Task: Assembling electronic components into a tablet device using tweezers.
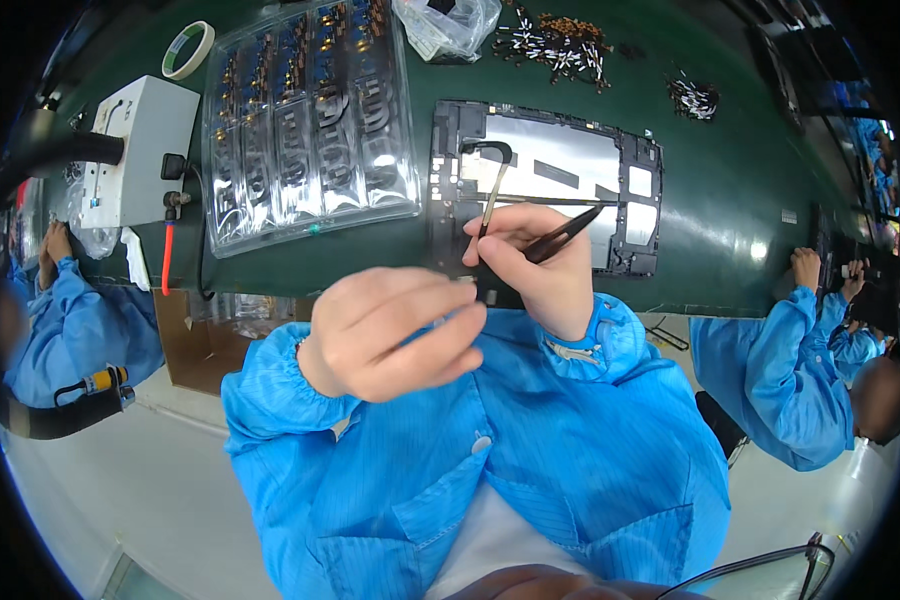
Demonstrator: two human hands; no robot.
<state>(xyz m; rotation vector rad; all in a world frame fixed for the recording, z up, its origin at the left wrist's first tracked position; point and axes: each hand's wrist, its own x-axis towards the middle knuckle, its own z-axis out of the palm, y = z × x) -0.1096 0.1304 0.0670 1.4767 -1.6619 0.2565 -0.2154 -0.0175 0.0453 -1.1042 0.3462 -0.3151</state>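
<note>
1. Your right hand [545,265] was closed on black tweezers [567,234], their pointed end angled up and to the right.
2. A thin cable strip [494,185] with a black, hooked upper end rose from the fingertips of that same hand.
3. Your left hand [385,335] was just beside its lower end, fingers curled and blurred; whether they gripped anything, you could not tell.
4. Beyond your right hand, a flat black-and-silver device frame [560,140] lay on the green table [735,205], the strip's hook overlapping it in view.
5. Left of the frame was a clear tray [270,238] of small parts; farther left, a pale box [145,150].
6. At the far side were a tape roll [207,45], a plastic bag [450,35] and a loose parts pile [560,50].
7. Blue-sleeved co-workers sat on both sides.
</note>
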